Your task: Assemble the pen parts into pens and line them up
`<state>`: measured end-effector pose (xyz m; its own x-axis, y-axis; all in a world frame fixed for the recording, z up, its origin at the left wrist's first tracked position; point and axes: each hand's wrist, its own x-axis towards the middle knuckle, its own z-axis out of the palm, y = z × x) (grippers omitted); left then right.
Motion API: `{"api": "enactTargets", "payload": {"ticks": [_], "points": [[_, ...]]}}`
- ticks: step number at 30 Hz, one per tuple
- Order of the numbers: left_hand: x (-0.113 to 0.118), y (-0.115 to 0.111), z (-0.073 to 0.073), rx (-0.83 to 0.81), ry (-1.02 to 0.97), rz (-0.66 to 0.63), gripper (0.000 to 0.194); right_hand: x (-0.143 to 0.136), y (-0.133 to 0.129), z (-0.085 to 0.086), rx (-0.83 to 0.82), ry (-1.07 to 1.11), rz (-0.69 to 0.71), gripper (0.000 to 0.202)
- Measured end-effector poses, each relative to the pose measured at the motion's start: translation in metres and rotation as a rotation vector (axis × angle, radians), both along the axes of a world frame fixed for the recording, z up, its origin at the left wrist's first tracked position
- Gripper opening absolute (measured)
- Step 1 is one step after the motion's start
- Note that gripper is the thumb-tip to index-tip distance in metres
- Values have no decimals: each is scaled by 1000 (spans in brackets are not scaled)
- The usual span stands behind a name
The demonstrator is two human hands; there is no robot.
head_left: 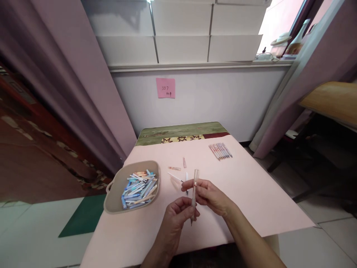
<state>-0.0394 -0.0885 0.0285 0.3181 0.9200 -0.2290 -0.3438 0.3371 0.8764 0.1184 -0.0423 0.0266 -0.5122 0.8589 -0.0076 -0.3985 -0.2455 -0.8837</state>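
Note:
Both hands are closed on one slim pen (194,191), held nearly upright above the table with its tip pointing down. My left hand (181,215) pinches the lower barrel close to the tip. Higher up, my right hand (208,194) grips the clear, faintly pinkish upper barrel between thumb and fingers. Just beyond the hands lie two short pinkish pen pieces, one a clear tube (174,168) lying sideways and the other a small piece (184,162) lying lengthwise. A thin white refill-like stick (175,176) rests nearer, partly hidden by my right fingers.
On the left stands a beige basket (113,199) holding many loose blue, white and orange pen parts. Several similar pens (220,151) lie side by side at the right back. Pink covering (251,197) lies over the table, and a pink note (166,88) hangs on the wall.

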Motion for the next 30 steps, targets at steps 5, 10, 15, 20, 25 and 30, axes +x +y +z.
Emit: {"api": "enactTargets", "payload": {"ticks": [5,10,15,20,25,30], "points": [[1,-1,-1,3,0,-7,16,-2,0,-7,-10,-68,-60,38],[-1,0,-1,2,-3,12,15,-4,-1,-4,11,-63,-67,48],[-1,0,-1,0,1,17,17,-2,-1,-7,0,-67,-99,38],[0,0,-2,-7,9,14,17,-5,-2,-8,-13,-68,-96,46],[0,-1,-1,-8,14,35,19,-4,-1,-9,-16,-53,-77,40],[1,0,2,-3,14,24,18,-5,-2,-8,-28,-42,-115,42]]}}
